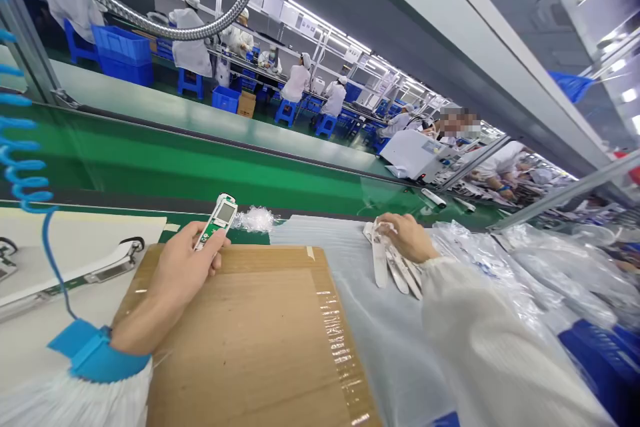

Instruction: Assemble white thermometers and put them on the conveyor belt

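My left hand (187,263) is closed around a slim white device (219,221) with a small grey screen and a bare green circuit board, its thumb lying along the lower part. It is held above the far left edge of a cardboard sheet (250,327). To the right, my right hand (406,235) has its fingers curled at the upper ends of several long white plastic shells (397,270). These lie in a fanned pile on a pale foam sheet (370,320). A shell end appears pinched in the fingers, partly hidden by them.
Left of the cardboard lie more long white devices (107,263). A coiled blue cord (23,147) runs to my blue wristband (100,350). Clear plastic scraps (257,219) sit beyond the cardboard; plastic bags (500,273) are at right. A green conveyor belt (200,170) crosses behind. Co-workers sit farther off.
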Action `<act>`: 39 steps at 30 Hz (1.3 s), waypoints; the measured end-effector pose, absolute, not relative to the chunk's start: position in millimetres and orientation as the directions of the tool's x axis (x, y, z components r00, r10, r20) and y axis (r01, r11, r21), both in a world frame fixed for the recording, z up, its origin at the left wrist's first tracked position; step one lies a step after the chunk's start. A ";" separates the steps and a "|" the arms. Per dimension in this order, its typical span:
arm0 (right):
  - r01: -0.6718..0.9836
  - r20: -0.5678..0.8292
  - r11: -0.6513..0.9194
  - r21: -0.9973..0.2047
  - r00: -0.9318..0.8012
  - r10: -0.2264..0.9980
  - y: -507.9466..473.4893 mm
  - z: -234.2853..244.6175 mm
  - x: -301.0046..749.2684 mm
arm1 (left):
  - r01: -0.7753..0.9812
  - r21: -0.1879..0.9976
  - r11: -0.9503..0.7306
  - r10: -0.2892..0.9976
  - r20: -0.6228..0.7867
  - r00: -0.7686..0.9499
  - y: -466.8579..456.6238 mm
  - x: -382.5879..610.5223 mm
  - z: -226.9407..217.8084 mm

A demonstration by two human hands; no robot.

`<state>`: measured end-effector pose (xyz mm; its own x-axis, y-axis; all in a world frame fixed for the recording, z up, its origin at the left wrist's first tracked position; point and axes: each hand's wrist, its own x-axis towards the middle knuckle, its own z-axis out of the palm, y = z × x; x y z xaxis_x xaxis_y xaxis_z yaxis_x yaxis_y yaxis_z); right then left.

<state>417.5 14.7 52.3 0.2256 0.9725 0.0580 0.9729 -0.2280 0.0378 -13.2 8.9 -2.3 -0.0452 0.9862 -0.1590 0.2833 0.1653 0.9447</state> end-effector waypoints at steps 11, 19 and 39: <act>0.192 -0.064 -0.048 -0.980 -0.079 0.995 41.3 32.5 212.8 | 0.357 0.926 -0.125 0.991 0.134 0.000 7.4 -6.1 -9.0; -0.366 -0.025 -0.107 -0.925 -0.222 0.975 29.9 -23.2 153.3 | 0.348 0.912 -0.217 0.976 0.193 0.103 7.5 -8.7 -6.1; -0.550 -0.095 -0.141 -0.823 -0.111 0.989 21.8 -17.9 149.3 | 0.642 0.709 -0.292 0.955 0.180 0.235 -3.9 8.4 -10.5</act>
